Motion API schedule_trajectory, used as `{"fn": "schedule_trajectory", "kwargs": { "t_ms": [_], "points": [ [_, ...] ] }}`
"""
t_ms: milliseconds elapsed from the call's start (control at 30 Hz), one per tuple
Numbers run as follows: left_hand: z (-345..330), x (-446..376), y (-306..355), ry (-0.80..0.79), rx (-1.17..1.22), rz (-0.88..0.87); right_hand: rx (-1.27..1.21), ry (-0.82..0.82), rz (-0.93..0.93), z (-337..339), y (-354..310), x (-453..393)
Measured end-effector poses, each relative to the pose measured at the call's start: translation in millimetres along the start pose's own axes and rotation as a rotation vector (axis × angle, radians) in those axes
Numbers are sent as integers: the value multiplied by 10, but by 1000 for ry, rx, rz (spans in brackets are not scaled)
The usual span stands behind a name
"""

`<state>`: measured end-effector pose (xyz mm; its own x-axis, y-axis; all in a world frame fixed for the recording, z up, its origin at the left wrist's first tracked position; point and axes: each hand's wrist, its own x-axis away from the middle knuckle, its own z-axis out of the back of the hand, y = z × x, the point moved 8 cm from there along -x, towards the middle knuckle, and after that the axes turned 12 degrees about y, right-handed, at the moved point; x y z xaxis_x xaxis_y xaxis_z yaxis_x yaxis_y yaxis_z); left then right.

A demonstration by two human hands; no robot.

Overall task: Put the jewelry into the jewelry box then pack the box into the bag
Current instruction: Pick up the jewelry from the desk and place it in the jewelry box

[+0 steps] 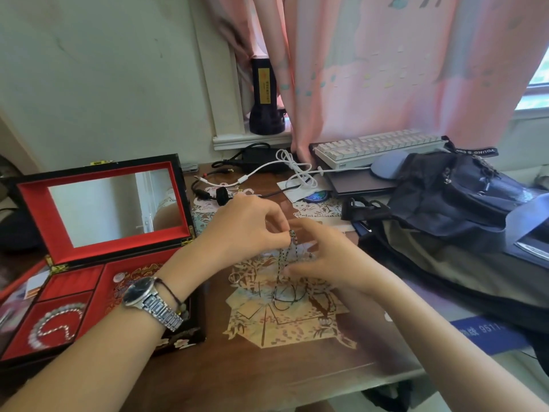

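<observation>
A red-lined jewelry box (98, 260) stands open at the left, its mirrored lid up. A pale beaded bracelet (56, 322) lies in its front left compartment. Over the middle of the table my left hand (246, 230) pinches the top of a thin dark beaded necklace (285, 263), which hangs down to a black cord loop on the table. My right hand (326, 257) is just right of the strand with fingers closed against it. A dark bag (463, 221) lies at the right.
A white keyboard (380, 147) rests on a laptop at the back right, with white and black cables (285, 168) and a charger in front of the curtain. A black flashlight (266, 99) stands on the sill. The patterned brown table (267, 352) ends close in front.
</observation>
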<state>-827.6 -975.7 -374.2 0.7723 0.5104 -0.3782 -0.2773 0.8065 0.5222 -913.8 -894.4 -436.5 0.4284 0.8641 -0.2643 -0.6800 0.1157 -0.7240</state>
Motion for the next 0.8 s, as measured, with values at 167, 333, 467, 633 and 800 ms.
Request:
{"fn": "schedule_trajectory", "kwargs": {
  "t_ms": [167,333,467,633,800],
  "points": [
    [165,51,65,72,52,-32,-203,-38,-46,-150,-86,-10],
    [368,112,77,196,43,-51,-253,-31,-56,-163,-169,31],
    [504,169,2,267,73,-10,-229,-28,-56,-119,-193,79],
    [672,236,-100,341,86,23,-221,26,-85,35,-204,115],
    [806,357,-190,359,155,68,-131,94,-18,241,-332,83]
  ]
}}
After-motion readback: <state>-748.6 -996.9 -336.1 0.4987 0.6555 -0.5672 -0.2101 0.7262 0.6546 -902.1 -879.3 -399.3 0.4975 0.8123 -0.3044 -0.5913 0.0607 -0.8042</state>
